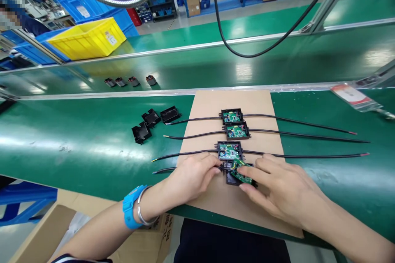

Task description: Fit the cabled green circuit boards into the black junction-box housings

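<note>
My left hand (194, 176) is closed at the fingertips on a black cable (165, 170), right where it enters the nearest black plastic case (232, 179). A green circuit board (245, 176) sits tilted and partly out of that case, with small coloured wires at its left end. My right hand (282, 185) has thumb and index finger closed on the board, partly hiding it and the case's right side. Just beyond lies another black case (220, 154) with its green board (230, 150) seated flat and a cable running out of each side.
Two more wired cases with boards (232, 116) lie farther back on the cardboard sheet (212, 104). Black covers (151, 118) rest to the left on the green bench (92, 139). Several small metal cylinders (133, 81) stand behind the ledge. A black cable (259, 54) hangs overhead.
</note>
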`<state>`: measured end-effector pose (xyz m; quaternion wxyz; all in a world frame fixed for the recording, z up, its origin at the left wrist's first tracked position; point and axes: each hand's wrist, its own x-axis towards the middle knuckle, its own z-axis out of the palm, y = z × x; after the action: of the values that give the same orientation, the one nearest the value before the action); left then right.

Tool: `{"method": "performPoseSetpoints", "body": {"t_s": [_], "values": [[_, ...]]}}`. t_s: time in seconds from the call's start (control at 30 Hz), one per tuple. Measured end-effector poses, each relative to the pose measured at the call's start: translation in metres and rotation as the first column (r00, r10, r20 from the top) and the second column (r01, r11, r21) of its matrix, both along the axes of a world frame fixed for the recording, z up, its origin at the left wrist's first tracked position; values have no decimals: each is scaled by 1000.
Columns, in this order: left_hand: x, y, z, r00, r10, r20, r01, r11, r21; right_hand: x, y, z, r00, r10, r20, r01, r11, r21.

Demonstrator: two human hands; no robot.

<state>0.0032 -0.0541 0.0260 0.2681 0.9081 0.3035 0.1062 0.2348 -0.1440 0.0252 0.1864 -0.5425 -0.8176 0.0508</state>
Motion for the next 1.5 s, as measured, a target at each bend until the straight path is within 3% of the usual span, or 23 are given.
{"method": "performPoseSetpoints", "body": {"t_s": [0.13, 0.3, 0.5, 0.67, 1.0, 1.07, 1.2, 1.27, 1.4, 1.5], "values": [[4, -1, -7, 999, -40, 17, 40, 999, 30, 4, 3, -1, 999, 5, 39, -2, 998, -61], [6, -4, -14, 992, -101, -76, 113, 978, 173, 2, 8, -1, 988, 130, 83, -118, 984, -129], [9, -13, -7, 925, -183, -333, 313, 865, 392, 0, 10, 1, 963, 168, 210, -152, 984, -90], [15, -22, -4, 864, -199, -462, 421, 790, 446, -4, 7, 0, 956, 139, 259, -126, 990, -65], [15, -31, -13, 837, -209, -506, 488, 703, 517, -21, 10, 1, 955, 143, 260, -100, 980, -172], [11, -30, -13, 850, -192, -490, 460, 723, 515, -19, 9, 2, 956, 134, 261, -87, 979, -185], [8, -20, -2, 962, -105, -253, 191, 920, 342, -11, 6, 1, 961, 118, 251, -79, 984, -159], [14, -14, 5, 987, -70, -143, 95, 979, 182, -8, 4, 0, 968, 105, 230, -77, 989, -130], [34, -8, 9, 974, -156, -163, 151, 987, -47, 1, 2, -1, 978, 28, 207, -17, 998, -56], [45, -8, 5, 965, -148, -216, 136, 988, -72, 10, 5, -2, 984, 26, 178, -13, 997, -75]]}}
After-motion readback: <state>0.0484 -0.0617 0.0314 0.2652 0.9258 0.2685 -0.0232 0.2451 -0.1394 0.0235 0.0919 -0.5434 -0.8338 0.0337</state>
